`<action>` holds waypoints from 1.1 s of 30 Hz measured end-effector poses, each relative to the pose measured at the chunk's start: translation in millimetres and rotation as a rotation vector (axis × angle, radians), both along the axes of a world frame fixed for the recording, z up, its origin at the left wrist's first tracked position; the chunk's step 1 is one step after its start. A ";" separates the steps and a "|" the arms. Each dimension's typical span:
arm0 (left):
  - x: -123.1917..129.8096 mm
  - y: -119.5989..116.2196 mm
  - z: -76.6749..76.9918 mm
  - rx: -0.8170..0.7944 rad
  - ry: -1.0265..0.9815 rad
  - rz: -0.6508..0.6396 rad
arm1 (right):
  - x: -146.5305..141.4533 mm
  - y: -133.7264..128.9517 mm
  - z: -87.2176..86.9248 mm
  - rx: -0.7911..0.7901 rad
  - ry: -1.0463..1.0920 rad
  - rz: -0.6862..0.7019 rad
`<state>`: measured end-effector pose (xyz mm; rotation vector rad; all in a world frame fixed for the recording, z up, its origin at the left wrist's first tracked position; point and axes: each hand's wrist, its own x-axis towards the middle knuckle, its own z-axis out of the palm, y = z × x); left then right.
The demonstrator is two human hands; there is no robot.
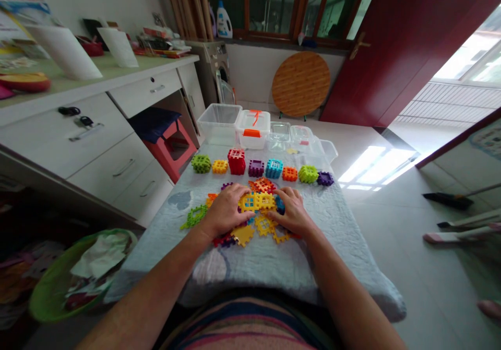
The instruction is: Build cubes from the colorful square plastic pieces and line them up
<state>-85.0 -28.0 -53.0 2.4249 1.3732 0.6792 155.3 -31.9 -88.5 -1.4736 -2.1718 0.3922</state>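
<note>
Two yellow interlocking window pieces (257, 202) lie joined edge to edge between my hands. My left hand (227, 209) grips their left end, thumb below and fingers above. At the right end, my right hand (293, 210) holds them in the same way. Loose pieces are spread around and under my hands: a green piece (196, 216) at the left, an orange-red lattice piece (262, 185) just beyond, and a solid yellow piece (243, 235) and a yellow lattice piece (265, 225) nearer me. Some pieces are partly hidden by my fingers.
Behind the loose pieces stands a row of assembled blocks, among them a red one (236, 162) and a light blue one (274, 168). Clear plastic boxes (219, 123) and a lidded box with orange clips (253, 129) line the far end of the cloth-covered table (336, 235).
</note>
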 end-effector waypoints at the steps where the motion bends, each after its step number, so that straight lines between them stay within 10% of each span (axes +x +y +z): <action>1: -0.6 0.4 -0.6 -0.015 0.002 0.005 | -1.4 0.4 -1.5 -0.008 -0.018 0.000; 18: 10.6 8.5 -6.0 -0.029 0.078 -0.123 | -8.3 -2.3 5.7 0.035 0.042 0.105; 33: 31.7 5.3 -0.4 0.009 0.362 -0.107 | 6.6 9.5 -2.5 0.140 0.243 -0.075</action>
